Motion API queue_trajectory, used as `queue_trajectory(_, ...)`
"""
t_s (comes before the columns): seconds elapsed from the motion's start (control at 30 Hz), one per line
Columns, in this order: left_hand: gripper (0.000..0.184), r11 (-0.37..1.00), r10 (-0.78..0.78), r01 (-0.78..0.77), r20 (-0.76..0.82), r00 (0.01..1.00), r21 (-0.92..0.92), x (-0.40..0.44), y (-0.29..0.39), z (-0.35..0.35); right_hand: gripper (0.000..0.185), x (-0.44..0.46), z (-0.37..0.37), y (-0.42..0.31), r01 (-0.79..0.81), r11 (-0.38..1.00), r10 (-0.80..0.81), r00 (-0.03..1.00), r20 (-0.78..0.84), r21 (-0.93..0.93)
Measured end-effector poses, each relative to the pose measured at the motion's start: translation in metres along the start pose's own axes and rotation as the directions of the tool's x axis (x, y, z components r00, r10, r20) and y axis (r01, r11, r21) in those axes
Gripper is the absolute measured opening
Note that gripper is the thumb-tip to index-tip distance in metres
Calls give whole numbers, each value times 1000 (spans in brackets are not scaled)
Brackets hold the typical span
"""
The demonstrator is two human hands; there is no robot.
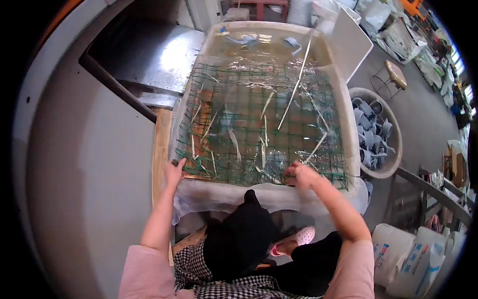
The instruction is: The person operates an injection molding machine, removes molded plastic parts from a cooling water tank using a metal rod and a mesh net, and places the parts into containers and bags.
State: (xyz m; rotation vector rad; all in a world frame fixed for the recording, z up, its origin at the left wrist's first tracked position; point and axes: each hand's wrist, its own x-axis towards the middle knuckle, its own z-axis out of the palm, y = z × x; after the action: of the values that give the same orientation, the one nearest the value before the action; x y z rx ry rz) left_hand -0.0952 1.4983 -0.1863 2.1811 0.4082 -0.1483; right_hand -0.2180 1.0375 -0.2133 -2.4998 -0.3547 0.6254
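A large pale tub (352, 134) full of water stands before me, with a green net (244, 172) spread over most of the water. My left hand (174, 172) is closed at the net's near left corner, by the tub rim. A small dark thing shows between its thumb and fingers, too small to name. Over the net's near edge, my right hand (301, 175) has its fingers bent together at the mesh. What those fingertips hold is hidden. Pale strips (234, 144) lie on the net, and a long thin white stick (298, 82) slants across the tub's far right part.
Grey plastic parts fill a round basket (395, 114) right of the tub; a few float at its far end. A metal-topped surface (164, 55) stands left. A white board (351, 42) leans at the far right corner, near a stool (396, 74). White sacks (416, 256) stand lower right.
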Motion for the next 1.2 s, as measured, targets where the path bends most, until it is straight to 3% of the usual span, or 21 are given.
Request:
queue_trajectory(0.03, 42, 999, 38, -38, -72, 997, 3, 5, -3, 1, 43, -10, -20, -10, -176, 974, 164, 982, -99, -139)
queue_trajectory(0.07, 41, 992, 37, -47, -85, 996, -121, 7, -1, 0, 42, -19, -40, -19, -363, 899, 321, 927, -195, -244)
queue_trajectory(0.1, 41, 969, 27, -47, -83, 996, -244, 8, -2, -1, 48, -29, -51, -9, -442, 817, 368, 894, -255, -371)
queue_trajectory(0.2, 37, 968, 172, -181, -65, 983, -176, 24, -38, 7, 64, -56, -50, 26, -662, 601, 639, 735, -229, -448)
queue_trajectory(0.27, 32, 972, 226, -228, 33, 973, 55, 25, -39, 7, 68, -70, -32, 37, -698, 595, 692, 697, -189, -398)
queue_trajectory(0.33, 31, 973, 224, -227, 77, 971, 32, 31, -32, 8, 73, -74, -37, 36, -722, 596, 728, 671, -143, -352)
queue_trajectory(0.4, 30, 980, 196, -200, 113, 974, 24, 22, -38, 3, 78, -71, -49, 37, -658, 631, 731, 682, 28, -411)
queue_trajectory(0.47, 30, 986, 151, -138, 135, 979, -97, 27, -31, 5, 79, -66, -49, 50, -660, 617, 734, 679, 10, -428)
queue_trajectory(0.63, 28, 994, 92, -81, 150, 984, -73, 30, -32, 6, 82, -54, -55, 54, -700, 596, 787, 605, 117, -393)
queue_trajectory(0.73, 30, 1000, 23, -19, 239, 971, -19, 35, -36, -7, 81, -57, -57, 46, -628, 583, 793, 579, 191, -515)
queue_trajectory(0.83, 41, 989, -140, 115, 339, 930, 94, 33, -16, -9, 76, -75, -39, 40, -618, 582, 708, 705, -44, -529)
queue_trajectory(0.87, 44, 906, 130, -231, 286, 949, 355, 83, -69, -8, 72, -82, -30, 43, -611, 545, 654, 739, -165, -574)
queue_trajectory(0.9, 49, 635, 391, -429, 212, 896, 643, 130, -119, -7, 61, -99, -26, 45, -533, 686, 423, 846, -324, -496)
queue_trajectory(0.93, 51, 579, 471, -425, 139, 871, 696, 88, -77, 1, 51, -115, -23, 45, -402, 798, 163, 861, -483, -448)
queue_trajectory(1.0, 56, 480, 615, -365, -10, 788, 798, -22, 39, 19, 39, -166, -40, 31, -430, 875, 72, 571, -818, -222)
queue_trajectory(1.03, 57, 452, 605, -358, 15, 796, 817, -45, 63, 30, 27, -201, -45, 29, -461, 887, 141, 330, -933, -29)
queue_trajectory(1.07, 58, 422, 594, -352, 39, 804, 836, -67, 86, 41, 21, -228, -36, 44, -423, 827, 417, 21, -908, 370)
queue_trajectory(1.1, 61, 360, 563, -318, 68, 824, 877, -76, 100, 52, 21, -250, -23, 71, -436, 726, 486, -222, -845, 532)
queue_trajectory(1.13, 61, 355, 558, -304, 60, 827, 884, -73, 105, 65, 21, -271, 0, 108, -534, 489, 628, -334, -703, 690)
queue_trajectory(1.17, 62, 219, 627, -332, 129, 768, 917, -67, 105, 75, 28, -290, 22, 138, -667, 331, 768, -221, -601, 668)
queue_trajectory(1.2, 64, 75, 677, -330, 195, 709, 941, -59, 108, 80, 44, -297, 50, 172, -742, 324, 834, -69, -547, 587)
